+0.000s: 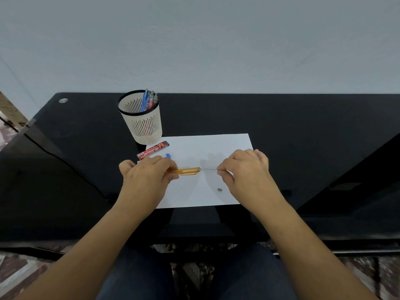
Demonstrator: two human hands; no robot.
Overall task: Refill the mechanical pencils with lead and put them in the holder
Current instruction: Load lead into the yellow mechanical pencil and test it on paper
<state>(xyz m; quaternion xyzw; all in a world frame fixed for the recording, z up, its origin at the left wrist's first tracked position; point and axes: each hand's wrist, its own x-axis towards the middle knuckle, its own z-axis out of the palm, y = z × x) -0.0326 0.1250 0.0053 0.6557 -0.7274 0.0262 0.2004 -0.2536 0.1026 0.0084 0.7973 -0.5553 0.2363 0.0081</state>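
1. Now, at the fingertips (220,169) of the right hand (244,169), thumb and forefinger are pressed together and pinch one end of a thin pencil lead (208,169). The other fingers of this hand are curled under it.
2. The free end of the lead points left and meets the open back end of an orange mechanical pencil (188,171). Whether it is already a little inside, I cannot tell.
3. The left hand (147,172) grips the front part of this pencil, with the fingers (172,176) curled round the barrel. It holds the pencil almost level above a white sheet of paper (216,146).
4. A small grey piece (219,189), probably the pencil's cap or eraser, lies on the paper just below the right hand.
5. Beyond the left hand lies a red lead case (152,150), and beside it a white-and-blue object (167,156) that is partly hidden.
6. Further back, on the black table (281,126), stands a cream slotted holder (141,124) with several pencils (149,99) in it.
7. I judge the step in hand to be the feeding of lead into the barrel. The next move calls for a straight, gentle push along the pencil's axis, because such a lead will snap if it bends. After that, the grey piece must go back on and the pencil must go into the holder.
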